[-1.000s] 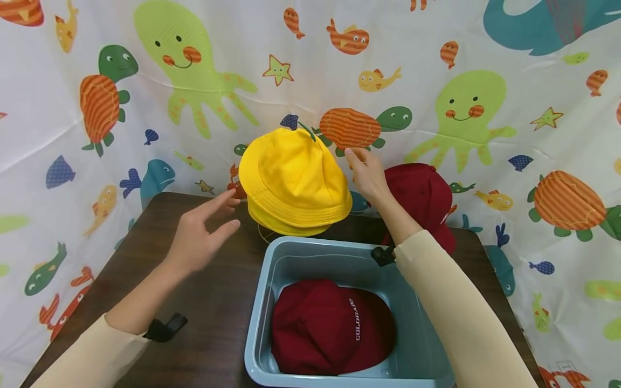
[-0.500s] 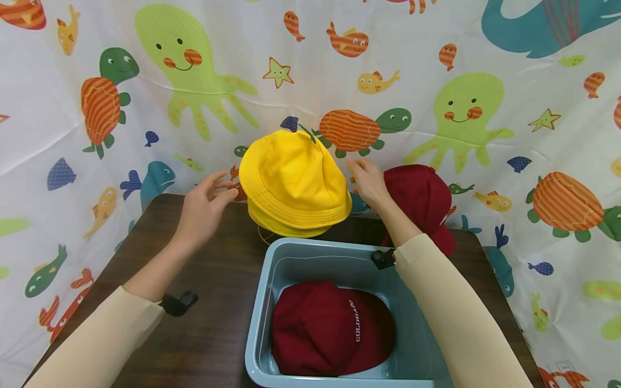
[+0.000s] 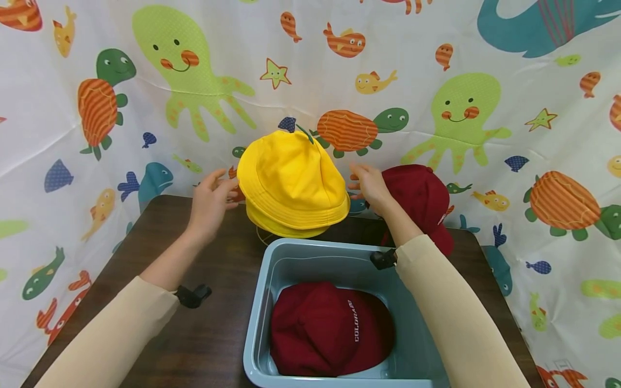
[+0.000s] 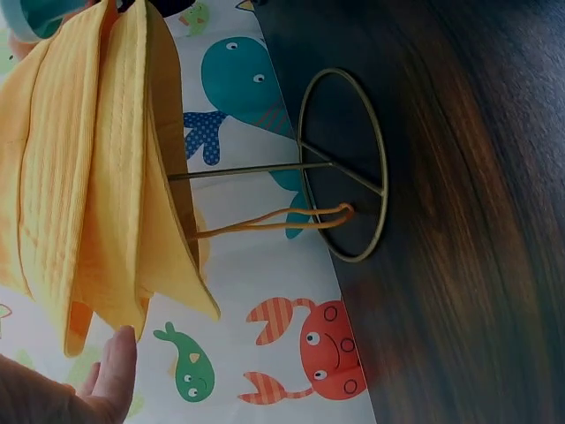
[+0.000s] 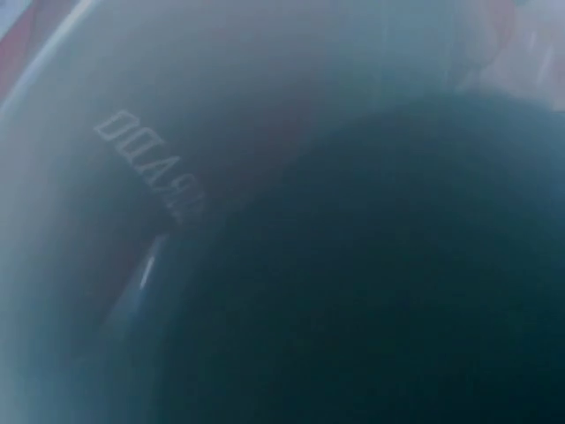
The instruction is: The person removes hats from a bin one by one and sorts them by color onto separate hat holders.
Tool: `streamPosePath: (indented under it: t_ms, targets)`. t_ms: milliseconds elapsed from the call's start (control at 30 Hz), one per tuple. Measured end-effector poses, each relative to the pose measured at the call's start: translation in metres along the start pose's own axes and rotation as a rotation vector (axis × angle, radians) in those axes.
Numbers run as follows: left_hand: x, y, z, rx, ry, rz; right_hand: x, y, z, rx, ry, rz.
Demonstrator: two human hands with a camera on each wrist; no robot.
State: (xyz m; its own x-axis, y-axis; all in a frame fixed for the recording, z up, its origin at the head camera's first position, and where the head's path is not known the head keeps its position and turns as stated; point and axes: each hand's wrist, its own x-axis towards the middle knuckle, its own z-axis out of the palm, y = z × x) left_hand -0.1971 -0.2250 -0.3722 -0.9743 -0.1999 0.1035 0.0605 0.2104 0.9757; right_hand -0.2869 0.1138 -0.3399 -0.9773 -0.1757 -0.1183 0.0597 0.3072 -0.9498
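Yellow bucket hats (image 3: 293, 183), with brims layered one over another and a green stem-like tip on top, hang on a wire stand (image 4: 380, 168) at the back of the table. My left hand (image 3: 209, 202) is beside the left brim, fingers relaxed; in the left wrist view a fingertip (image 4: 124, 349) comes close to the brim, and contact is unclear. To the hats' right, my right hand (image 3: 372, 188) holds nothing, its fingers loosely bent. Behind its wrist stands a dark red cap (image 3: 419, 191). The right wrist view is dark and blurred, with faint lettering.
A blue-grey bin (image 3: 257, 318) sits in front of the hats, with a dark red cap (image 3: 310, 328) lettered in white inside it. Both rest on a dark wooden table (image 3: 204, 334). A sea-animal curtain (image 3: 301, 97) hangs right behind the table. A yellow strap (image 4: 274, 221) dangles under the hats.
My left hand has moved up and inward, closer to the yellow hats. The right hand has dropped slightly beside them. Hats, caps and bin stay where they were.
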Motion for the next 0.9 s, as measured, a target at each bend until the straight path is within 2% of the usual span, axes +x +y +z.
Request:
streamPosePath:
  t_ms: [233,500,900]
  targets:
    - [0.006,-0.001,0.007,-0.140,-0.024,-0.048,-0.001,0.006,-0.002,-0.025,-0.064,0.055]
    - [0.008,-0.002,0.009,-0.250,-0.043,-0.088,0.001,0.012,-0.003,0.021,-0.140,0.140]
    - [0.015,-0.008,0.014,-0.274,0.026,-0.127,0.008,0.015,-0.004,0.010,-0.135,0.183]
